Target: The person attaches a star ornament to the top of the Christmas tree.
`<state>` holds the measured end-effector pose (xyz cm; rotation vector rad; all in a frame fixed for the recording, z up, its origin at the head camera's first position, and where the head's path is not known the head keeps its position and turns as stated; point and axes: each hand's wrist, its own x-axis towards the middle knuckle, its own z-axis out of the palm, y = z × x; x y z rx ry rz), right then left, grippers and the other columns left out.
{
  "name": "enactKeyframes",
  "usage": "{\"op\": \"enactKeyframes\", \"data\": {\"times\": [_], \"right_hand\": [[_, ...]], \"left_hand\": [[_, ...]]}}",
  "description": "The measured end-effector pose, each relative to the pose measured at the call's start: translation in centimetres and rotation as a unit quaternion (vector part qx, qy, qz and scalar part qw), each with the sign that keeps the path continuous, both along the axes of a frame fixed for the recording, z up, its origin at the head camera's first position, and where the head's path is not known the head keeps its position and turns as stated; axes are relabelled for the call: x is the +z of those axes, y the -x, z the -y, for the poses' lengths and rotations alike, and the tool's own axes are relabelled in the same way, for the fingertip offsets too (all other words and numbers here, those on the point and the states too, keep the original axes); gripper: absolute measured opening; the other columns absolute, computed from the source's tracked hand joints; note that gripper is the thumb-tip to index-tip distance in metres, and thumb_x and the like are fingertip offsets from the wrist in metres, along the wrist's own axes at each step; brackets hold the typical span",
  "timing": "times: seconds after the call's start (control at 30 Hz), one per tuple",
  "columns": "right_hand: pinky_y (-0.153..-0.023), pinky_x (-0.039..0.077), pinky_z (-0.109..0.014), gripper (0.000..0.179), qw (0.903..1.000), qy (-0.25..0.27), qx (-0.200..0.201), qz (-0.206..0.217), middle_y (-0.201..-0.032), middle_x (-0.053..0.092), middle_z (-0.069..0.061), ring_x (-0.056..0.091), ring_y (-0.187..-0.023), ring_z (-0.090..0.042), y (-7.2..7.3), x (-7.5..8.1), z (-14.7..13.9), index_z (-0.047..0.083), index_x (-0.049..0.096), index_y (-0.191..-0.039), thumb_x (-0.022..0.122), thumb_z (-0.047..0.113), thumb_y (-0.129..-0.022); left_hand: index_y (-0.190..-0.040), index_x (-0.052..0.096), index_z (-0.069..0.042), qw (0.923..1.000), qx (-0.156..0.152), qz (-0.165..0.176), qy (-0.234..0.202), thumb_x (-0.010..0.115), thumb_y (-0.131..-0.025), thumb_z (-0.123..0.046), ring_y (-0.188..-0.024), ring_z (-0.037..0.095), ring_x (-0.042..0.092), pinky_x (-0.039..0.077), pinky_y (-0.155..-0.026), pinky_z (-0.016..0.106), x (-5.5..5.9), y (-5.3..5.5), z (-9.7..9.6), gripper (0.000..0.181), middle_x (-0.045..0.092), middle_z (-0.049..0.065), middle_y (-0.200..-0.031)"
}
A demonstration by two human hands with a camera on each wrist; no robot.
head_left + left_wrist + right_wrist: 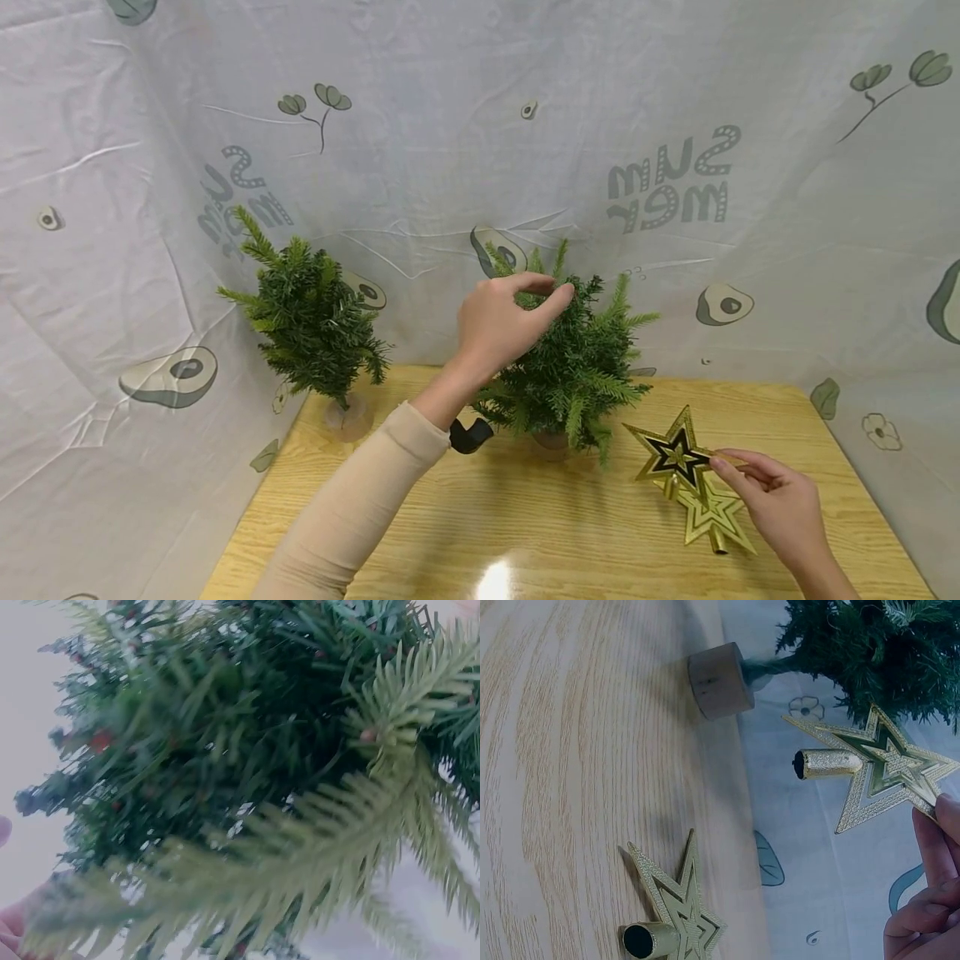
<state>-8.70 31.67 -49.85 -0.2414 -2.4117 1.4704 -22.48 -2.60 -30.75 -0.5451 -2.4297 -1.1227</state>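
Observation:
My right hand [787,500] pinches one point of a gold star tree topper [677,454] between thumb and fingers. That topper is raised, its hollow tube showing in the right wrist view. Below it a second gold star tree topper [679,915] lies on the table. My left hand [506,321] is at the upper part of the middle small artificial Christmas tree [577,375], thumb and fingers curved with a gap between them. Green branches [247,877] fill the left wrist view, and only bits of the fingers [15,922] show at its left edge.
Another small artificial tree [315,321] stands at the table's left rear on a round wooden base [348,417]. A printed white cloth [420,167] hangs behind and beside the wooden table [570,533]. A black curved object [471,435] shows beside the left sleeve [367,508].

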Motion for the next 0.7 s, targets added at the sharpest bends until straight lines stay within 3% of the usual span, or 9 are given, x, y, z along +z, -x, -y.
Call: {"op": "enactKeyframes", "data": {"times": [0.07,0.23,0.33,0.4,0.53,0.7], "right_hand": [[-0.043,0.026,-0.035,0.026,1.0000,0.004,-0.001,0.000,-0.055,0.035,0.001,0.025,-0.046,-0.014,0.1,-0.1,0.0,0.001,0.077,-0.113,0.079,0.021,-0.096],[-0.043,0.026,-0.035,0.025,0.9999,0.010,-0.003,0.005,-0.055,0.035,0.001,0.026,-0.046,-0.014,0.1,-0.2,-0.2,0.002,0.078,-0.112,0.079,0.020,-0.096],[-0.043,0.026,-0.035,0.024,0.9999,0.009,-0.008,0.007,-0.055,0.037,0.001,0.027,-0.045,-0.014,0.1,-0.2,-0.2,0.003,0.079,-0.112,0.080,0.021,-0.095],[-0.043,0.027,-0.035,0.024,0.9999,0.010,-0.010,0.007,-0.054,0.039,0.001,0.028,-0.045,-0.014,0.0,-0.1,-0.2,0.004,0.079,-0.111,0.080,0.022,-0.095],[-0.043,0.029,-0.034,0.023,0.9999,0.012,-0.008,0.008,-0.057,0.054,0.001,0.031,-0.045,-0.013,-0.1,-0.2,-0.2,0.006,0.079,-0.111,0.080,0.022,-0.095],[-0.043,0.029,-0.034,0.023,0.9999,0.008,-0.007,-0.002,-0.059,0.059,0.002,0.033,-0.047,-0.014,-0.1,-0.2,-0.1,0.004,0.079,-0.111,0.080,0.020,-0.095]], "left_hand": [[-0.111,0.082,-0.030,0.9999,-0.004,-0.005,-0.012,0.062,-0.095,-0.064,-0.089,0.003,0.067,0.048,-0.070,0.030,0.3,-0.1,0.6,0.042,0.076,-0.020,-0.103],[-0.114,0.081,-0.028,0.9992,-0.026,-0.022,-0.020,0.060,-0.097,-0.062,-0.091,0.002,0.068,0.049,-0.071,0.029,0.6,-0.4,2.3,0.043,0.076,-0.015,-0.109],[-0.119,0.081,-0.024,0.9987,-0.038,-0.029,-0.021,0.058,-0.099,-0.060,-0.069,0.007,0.063,0.046,-0.063,0.030,0.6,-0.4,3.5,0.047,0.077,-0.011,-0.113],[-0.120,0.080,-0.021,0.9984,-0.039,-0.031,-0.027,0.057,-0.100,-0.058,-0.053,0.011,0.052,0.044,-0.060,0.031,0.5,-0.5,4.3,0.048,0.076,-0.008,-0.116],[-0.122,0.079,-0.018,0.9978,-0.039,-0.032,-0.043,0.057,-0.102,-0.055,-0.046,0.008,0.039,0.046,-0.065,0.032,0.0,-0.5,5.7,0.047,0.076,-0.006,-0.117],[-0.124,0.078,-0.018,0.9981,-0.044,-0.031,-0.028,0.058,-0.103,-0.054,-0.039,0.013,0.025,0.036,-0.050,0.035,-0.8,-0.4,6.6,0.047,0.076,-0.007,-0.118]]}}
